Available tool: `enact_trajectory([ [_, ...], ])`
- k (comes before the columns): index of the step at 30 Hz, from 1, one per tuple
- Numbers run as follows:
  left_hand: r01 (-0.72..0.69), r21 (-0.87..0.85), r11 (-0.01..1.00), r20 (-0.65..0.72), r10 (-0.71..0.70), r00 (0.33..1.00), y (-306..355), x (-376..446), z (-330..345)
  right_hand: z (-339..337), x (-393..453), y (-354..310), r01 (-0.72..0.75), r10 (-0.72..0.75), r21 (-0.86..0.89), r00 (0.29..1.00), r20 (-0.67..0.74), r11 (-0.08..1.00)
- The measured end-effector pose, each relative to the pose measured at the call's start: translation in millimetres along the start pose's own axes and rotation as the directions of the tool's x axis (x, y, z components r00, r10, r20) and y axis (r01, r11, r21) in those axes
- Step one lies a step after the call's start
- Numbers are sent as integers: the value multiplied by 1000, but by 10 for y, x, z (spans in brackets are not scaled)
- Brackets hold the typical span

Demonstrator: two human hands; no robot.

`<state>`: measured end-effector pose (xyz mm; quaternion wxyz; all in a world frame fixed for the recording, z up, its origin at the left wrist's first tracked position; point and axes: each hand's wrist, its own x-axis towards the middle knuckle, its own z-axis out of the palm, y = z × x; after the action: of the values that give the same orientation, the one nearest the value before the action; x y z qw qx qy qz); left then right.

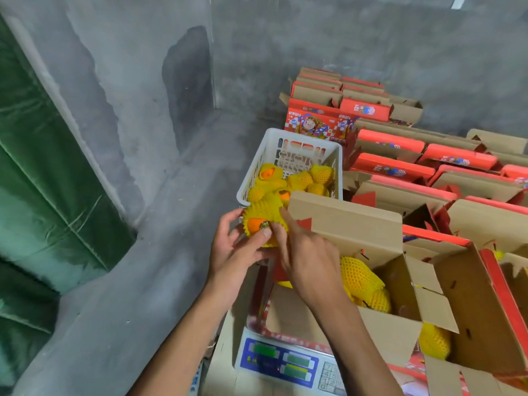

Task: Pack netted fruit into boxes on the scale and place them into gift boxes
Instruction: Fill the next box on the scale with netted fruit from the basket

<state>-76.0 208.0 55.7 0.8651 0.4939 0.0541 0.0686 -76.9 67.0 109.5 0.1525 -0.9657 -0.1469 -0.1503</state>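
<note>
Holding one netted fruit, left hand, right hand, one basket

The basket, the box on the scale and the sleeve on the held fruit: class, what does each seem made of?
Basket: white moulded plastic, slotted walls. Box: brown corrugated cardboard, matte, folded flaps. Sleeve: probably yellow foam netting, bumpy mesh.
</note>
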Motion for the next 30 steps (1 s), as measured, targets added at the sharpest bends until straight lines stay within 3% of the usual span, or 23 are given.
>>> enact_trajectory([
  [4, -76, 243, 967, -100, 103, 990, -76, 662, -67, -28, 432, 94, 219, -220, -28, 973, -75, 975],
  [7, -142, 530, 836, -45, 195, 980, -157, 1286, -108, 15, 1020, 368, 193, -194, 22, 980, 38, 981],
  [10, -184, 794, 580, 98, 176, 980, -313, 1909, -149, 223, 1694, 685, 98, -108, 61, 976, 189, 993],
  [13, -270, 926, 262, 261, 69, 963, -542, 2383, -168, 545, 2238, 966, -86, 43, 95, 922, 385, 992],
  [16, -330, 943, -33, 328, -40, 944, -735, 2655, -187, 949, 2504, 1165, -147, 178, -101, 788, 590, 984],
  [19, -314, 930, -193, 307, -65, 949, -916, 2749, -277, 1335, 2625, 1236, -64, 249, -275, 652, 716, 959],
  [24, -380, 883, -277, 381, -52, 923, -1077, 2809, -390, 1789, 2793, 1229, 56, 245, -322, 531, 811, 945],
  [27, -417, 873, -251, 423, -34, 906, -1066, 2820, -402, 1984, 2811, 1195, 215, 213, -364, 511, 833, 906],
  [30, -399, 898, -187, 407, 3, 914, -1055, 2809, -398, 2086, 2802, 1195, 221, 180, -339, 530, 829, 914],
])
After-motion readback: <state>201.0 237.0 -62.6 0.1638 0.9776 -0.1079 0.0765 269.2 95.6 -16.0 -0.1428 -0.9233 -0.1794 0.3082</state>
